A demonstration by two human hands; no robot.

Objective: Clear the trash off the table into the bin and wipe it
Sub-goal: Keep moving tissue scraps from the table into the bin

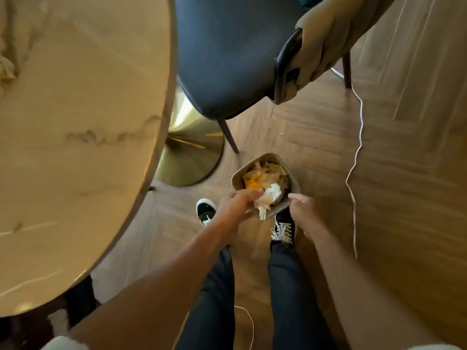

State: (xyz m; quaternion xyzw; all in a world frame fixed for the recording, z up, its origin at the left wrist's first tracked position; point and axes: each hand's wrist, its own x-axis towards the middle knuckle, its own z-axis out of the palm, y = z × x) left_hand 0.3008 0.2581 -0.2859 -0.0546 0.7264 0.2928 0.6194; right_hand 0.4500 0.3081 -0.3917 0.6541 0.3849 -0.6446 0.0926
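White paper (269,198) pushed into full bin (294,184) on floor by left hand (236,204), grip pinching it; right hand (302,210) grip clamps rim, likely steadying. Bench (83,137) alongside.

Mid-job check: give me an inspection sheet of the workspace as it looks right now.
Surface: marble table top, a crumpled scrap at its far left edge.
Job's things: small bin on the floor, filled with crumpled paper and something orange.
Clutter: crumb on the floor.
Hands: left hand holds paper at the bin's rim; right hand at the bin's near edge, grip unclear.
Cables: white cable trailing across the floor.
Surroundings: dark chair, gold table base, wood floor.
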